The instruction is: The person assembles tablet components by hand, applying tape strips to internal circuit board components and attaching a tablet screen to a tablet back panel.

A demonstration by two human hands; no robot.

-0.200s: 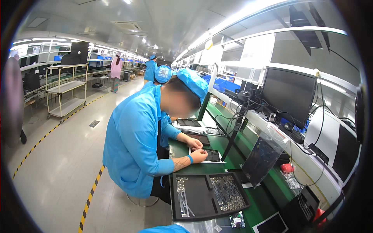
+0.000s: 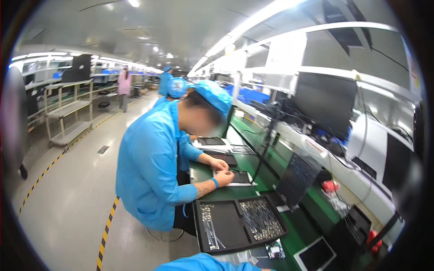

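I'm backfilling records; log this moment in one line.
Own hands: not in view; blue sleeve: lower edge, near black tray; co-worker's hands: close together, near dark panel

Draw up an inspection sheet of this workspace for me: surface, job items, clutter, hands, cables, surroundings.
Surface: green bench, partly covered.
Job items: black tray; thin strips crowd its right compartment, and fewer lie along the left side of the other.
Clutter: small bag, white-framed tablet and red bundle.
Hands: your hands, nothing seen clearly; a blue sleeve shows at the lower edge. Co-worker's hands are close together by a dark panel.
Cables: dark tangle beside the monitor.
Surroundings: shelf cart, striped floor tape, other people.
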